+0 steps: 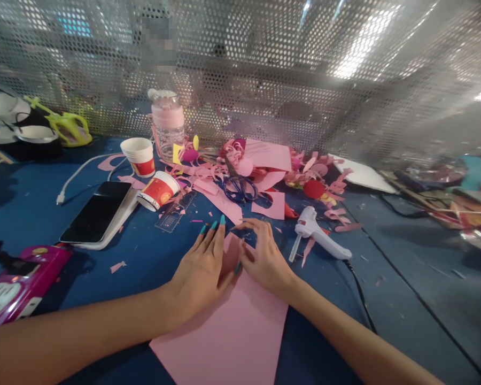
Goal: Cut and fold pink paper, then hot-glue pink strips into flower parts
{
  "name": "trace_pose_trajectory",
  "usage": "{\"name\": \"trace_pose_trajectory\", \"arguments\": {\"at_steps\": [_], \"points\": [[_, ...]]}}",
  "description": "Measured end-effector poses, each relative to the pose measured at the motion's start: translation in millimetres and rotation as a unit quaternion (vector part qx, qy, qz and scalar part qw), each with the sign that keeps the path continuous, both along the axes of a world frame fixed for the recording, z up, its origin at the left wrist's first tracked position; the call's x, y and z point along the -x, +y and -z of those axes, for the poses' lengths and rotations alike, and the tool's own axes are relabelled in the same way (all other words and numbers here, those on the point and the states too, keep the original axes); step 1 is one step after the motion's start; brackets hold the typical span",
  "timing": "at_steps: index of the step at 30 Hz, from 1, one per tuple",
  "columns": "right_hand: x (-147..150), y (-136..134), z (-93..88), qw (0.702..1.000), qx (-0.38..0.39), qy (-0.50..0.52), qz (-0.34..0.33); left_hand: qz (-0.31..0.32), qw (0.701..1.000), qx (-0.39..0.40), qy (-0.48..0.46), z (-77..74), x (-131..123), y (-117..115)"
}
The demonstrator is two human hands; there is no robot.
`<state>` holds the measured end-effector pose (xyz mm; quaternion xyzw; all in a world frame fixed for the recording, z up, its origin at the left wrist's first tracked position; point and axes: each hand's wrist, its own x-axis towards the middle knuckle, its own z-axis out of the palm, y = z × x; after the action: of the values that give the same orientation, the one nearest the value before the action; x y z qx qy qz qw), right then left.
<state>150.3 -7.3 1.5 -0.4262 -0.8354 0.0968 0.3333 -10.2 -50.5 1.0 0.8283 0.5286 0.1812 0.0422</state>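
A sheet of pink paper (228, 337) lies on the blue table in front of me, one corner pointing away. My left hand (202, 267), with teal nails, rests flat along the sheet's left edge, fingers stretched forward and the thumb out over the paper. At the far corner, my right hand (264, 256) has its fingers curled over the paper, thumb below them; its exact grip is partly hidden. Just beyond the hands are dark blue-handled scissors (239, 188) and a pink piece with a round cut-out (276, 206). A clear ruler (174, 214) lies to the left.
A white glue gun (320, 235) with a black cord lies right. Left are a phone (98, 211), paper cups (138, 155), a pink-topped bottle (167, 120) and a magenta toy vehicle (28, 278). Pink paper scraps (312, 166) pile up before a perforated metal screen (240, 80).
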Motion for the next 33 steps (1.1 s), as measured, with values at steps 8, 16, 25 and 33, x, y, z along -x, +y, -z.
{"name": "trace_pose_trajectory", "arguments": {"at_steps": [8,16,25,33], "points": [[-0.1,0.6,-1.1,1.0,0.004,0.004,0.0,0.001,1.0,-0.008,-0.011,3.3,-0.2,0.0],[-0.1,0.5,-2.1,1.0,0.006,0.014,0.003,0.005,1.0,-0.009,-0.009,3.1,0.1,0.0],[-1.4,-0.2,-1.1,1.0,-0.001,0.014,0.0,0.004,1.0,-0.013,0.006,1.7,-0.6,-0.2],[-1.8,-0.1,-1.9,1.0,-0.015,0.01,0.0,0.01,1.0,-0.02,-0.012,4.2,-0.2,0.2]]}}
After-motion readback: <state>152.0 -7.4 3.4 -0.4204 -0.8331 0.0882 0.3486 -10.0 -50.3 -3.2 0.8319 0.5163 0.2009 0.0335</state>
